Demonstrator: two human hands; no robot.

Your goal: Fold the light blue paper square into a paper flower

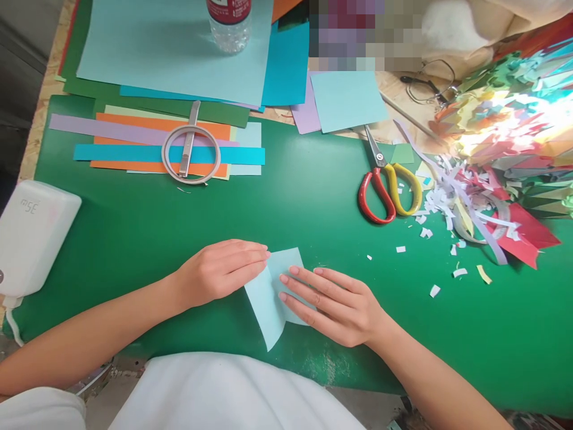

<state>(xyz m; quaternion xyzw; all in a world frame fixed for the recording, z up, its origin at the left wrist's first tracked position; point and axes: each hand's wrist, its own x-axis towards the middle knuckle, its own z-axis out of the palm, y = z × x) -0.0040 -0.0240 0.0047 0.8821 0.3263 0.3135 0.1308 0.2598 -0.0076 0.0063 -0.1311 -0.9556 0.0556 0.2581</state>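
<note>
A folded piece of light blue paper (274, 292) lies in front of me on the green work surface, one corner pointing toward my body. A crease runs down its middle. At its upper left edge is my left hand (224, 269), fingers pressed together on the paper, thumb hidden beneath. My right hand (331, 304) rests on the paper's right part with its fingers stretched out and slightly spread. Further off to the right lie scissors (379, 157) with one red and one yellow handle, the blades pointing away from me.
Paper strips (170, 154) lie at the upper left, under a tape ring (216, 155) and a utility knife (188, 149). Behind stands a bottle (230, 30) on large paper sheets (170, 54). A white power bank (42, 233) is left; paper scraps (441, 197) and folded paper pieces (514, 113) are right.
</note>
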